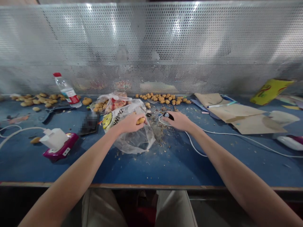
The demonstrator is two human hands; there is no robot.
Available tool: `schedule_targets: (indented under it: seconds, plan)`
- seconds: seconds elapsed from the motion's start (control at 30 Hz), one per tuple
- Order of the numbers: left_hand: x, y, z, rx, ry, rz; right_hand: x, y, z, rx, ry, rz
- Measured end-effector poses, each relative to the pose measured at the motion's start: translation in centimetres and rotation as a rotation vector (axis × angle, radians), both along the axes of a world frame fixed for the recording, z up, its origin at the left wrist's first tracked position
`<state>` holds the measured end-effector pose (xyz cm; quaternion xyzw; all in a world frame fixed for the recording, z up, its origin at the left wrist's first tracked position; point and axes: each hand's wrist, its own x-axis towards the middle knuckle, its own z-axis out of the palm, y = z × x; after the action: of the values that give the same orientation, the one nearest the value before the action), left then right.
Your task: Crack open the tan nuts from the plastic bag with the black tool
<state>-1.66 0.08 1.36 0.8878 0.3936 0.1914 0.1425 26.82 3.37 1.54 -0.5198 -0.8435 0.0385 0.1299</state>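
My left hand [131, 123] is closed around a small yellow-brown potato [140, 120], above a clear plastic bag [134, 142] with "THANK" lettering and a yellow print. To its right, my right hand [179, 120] is closed on a small black rounded object [169, 116] with a greyish face; its kind is unclear. A white cable [197, 150] loops past this hand; whether it joins the black object is hidden. Peel-like scraps [162, 132] litter the blue table between my hands. Behind the bag lies another bag [115, 102] with reddish and yellow-brown contents.
Small potatoes [163, 98] line the back beneath a perforated metal screen [151, 47], with more potatoes [40, 99] left. A bottle [68, 91], black phone-like object [90, 121] and purple power strip [61, 149] stand left. Brown paper [246, 115] and a yellow packet [270, 91] are right.
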Motion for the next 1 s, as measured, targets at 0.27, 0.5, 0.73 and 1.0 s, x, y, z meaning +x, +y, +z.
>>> schedule_targets:
  seconds: [0.27,0.5,0.73,1.0]
  plan:
    - [1.7,-1.8,0.9,-0.028,0.228,-0.077,0.0,0.0,0.0,0.001,0.01,-0.012]
    - [1.6,-1.9,0.8,-0.053,0.194,-0.099,0.0,-0.1,0.0,-0.012,0.008,-0.012]
    - [1.7,-2.3,1.6,-0.052,0.235,-0.107,-0.1,-0.4,0.3,-0.009,-0.012,-0.02]
    - [1.0,-1.8,1.5,0.008,0.201,-0.079,0.0,-0.3,0.0,-0.004,-0.013,-0.018]
